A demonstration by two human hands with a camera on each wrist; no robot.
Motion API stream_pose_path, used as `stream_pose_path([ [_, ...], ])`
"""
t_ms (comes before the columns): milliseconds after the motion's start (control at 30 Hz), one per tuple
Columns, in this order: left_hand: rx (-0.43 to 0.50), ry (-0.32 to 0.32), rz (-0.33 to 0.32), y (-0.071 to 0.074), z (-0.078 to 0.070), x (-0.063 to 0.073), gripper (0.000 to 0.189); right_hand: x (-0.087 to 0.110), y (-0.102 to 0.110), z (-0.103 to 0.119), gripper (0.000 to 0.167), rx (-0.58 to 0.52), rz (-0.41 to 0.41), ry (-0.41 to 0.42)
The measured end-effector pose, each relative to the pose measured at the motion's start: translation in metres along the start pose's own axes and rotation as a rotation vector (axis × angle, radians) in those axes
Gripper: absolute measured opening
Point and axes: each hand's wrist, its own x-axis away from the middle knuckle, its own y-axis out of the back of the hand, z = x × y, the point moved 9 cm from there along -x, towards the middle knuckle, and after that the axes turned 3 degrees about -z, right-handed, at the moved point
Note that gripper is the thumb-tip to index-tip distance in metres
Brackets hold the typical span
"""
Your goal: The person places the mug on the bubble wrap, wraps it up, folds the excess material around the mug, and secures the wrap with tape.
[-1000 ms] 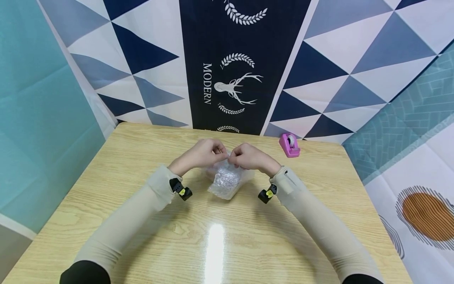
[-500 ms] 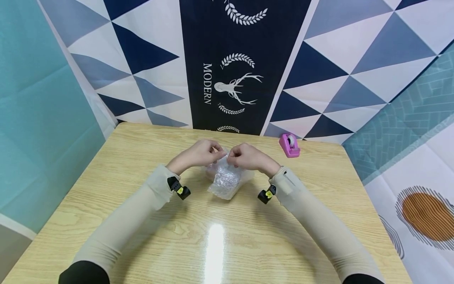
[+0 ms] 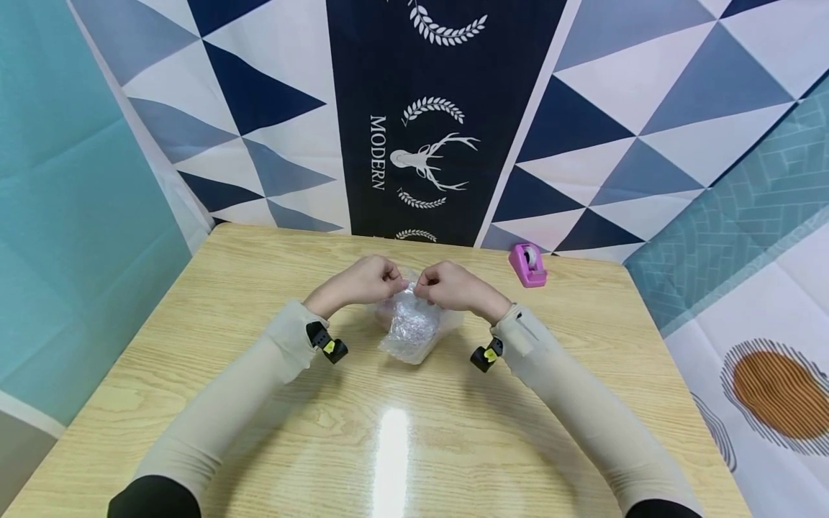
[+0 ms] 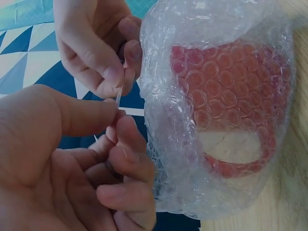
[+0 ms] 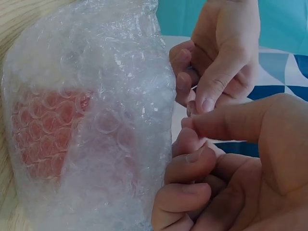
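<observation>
A red mug [image 4: 231,91], its handle showing, lies wrapped in bubble wrap [image 3: 411,331] on the table. Just beyond the bundle, my left hand [image 3: 369,279] and right hand [image 3: 453,288] face each other, fingertips close together. Between them runs a thin, edge-on strip of what looks like clear tape [image 4: 120,91]. Thumb and index finger of the left hand [image 4: 72,139] pinch one end of it. The right hand [image 5: 236,159] pinches the other end. Most of the strip is hidden by the fingertips.
A pink tape dispenser [image 3: 527,265] with a roll in it stands at the back right of the wooden table [image 3: 259,446]. Behind the table's far edge hangs a patterned cloth [image 3: 414,180]. A teal cloth [image 3: 84,194] hangs on the left.
My left hand has shifted slightly to the left, so a small gap shows between the two hands' fingertips. The right hand and the wrapped mug stay about where they were.
</observation>
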Motion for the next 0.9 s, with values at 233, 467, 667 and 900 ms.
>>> stream_pose_path([
  [233, -0.015, 0.111, 0.097, -0.008, 0.007, 0.002, 0.035, -0.005, -0.004, 0.005, 0.02, 0.083, 0.006, 0.044],
  [467, -0.014, 0.18, 0.137, -0.009, 0.007, 0.002, 0.032, -0.009, -0.007, 0.002, 0.018, 0.128, 0.024, -0.006],
  [667, 0.048, 0.234, 0.142, -0.011, 0.012, 0.002, 0.03, -0.011, -0.007, 0.002, 0.018, 0.154, 0.018, -0.038],
  [900, 0.127, 0.272, 0.147, -0.012, 0.018, 0.002, 0.025, -0.013, -0.008, 0.001, 0.02, 0.198, 0.007, -0.037],
])
